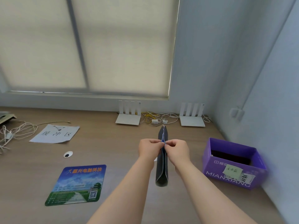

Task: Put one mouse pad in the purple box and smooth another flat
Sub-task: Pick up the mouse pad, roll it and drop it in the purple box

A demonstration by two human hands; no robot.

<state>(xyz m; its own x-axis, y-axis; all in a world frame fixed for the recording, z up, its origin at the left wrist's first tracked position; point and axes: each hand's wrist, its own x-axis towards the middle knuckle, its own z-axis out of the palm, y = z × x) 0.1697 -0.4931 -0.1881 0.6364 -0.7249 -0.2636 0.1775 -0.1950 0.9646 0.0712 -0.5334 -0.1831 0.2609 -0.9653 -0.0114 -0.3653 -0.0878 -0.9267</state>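
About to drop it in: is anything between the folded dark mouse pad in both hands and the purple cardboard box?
Nothing visible. The folded dark mouse pad is pinched by the left hand and right hand above bare wooden desk. The purple cardboard box sits open-topped to its right, with something dark already inside.

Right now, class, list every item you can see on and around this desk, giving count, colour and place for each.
folded mouse pad: 1, dark with blue inner edge, held upright above the desk centre
printed mouse pad: 1, blue and green, flat at front left
purple box: 1, purple, open, right side by the wall
routers: 2, white, back of the desk
cables: a tangle, yellow and white, between the routers
paper sign: 1, white, left rear
cord: 1 bundle, white, far left
small oval object: 1, white and black, left centre
desk: 1, brown wood
blind: 1, beige, over the window
left hand: fingers pinch the pad's top edge
right hand: same
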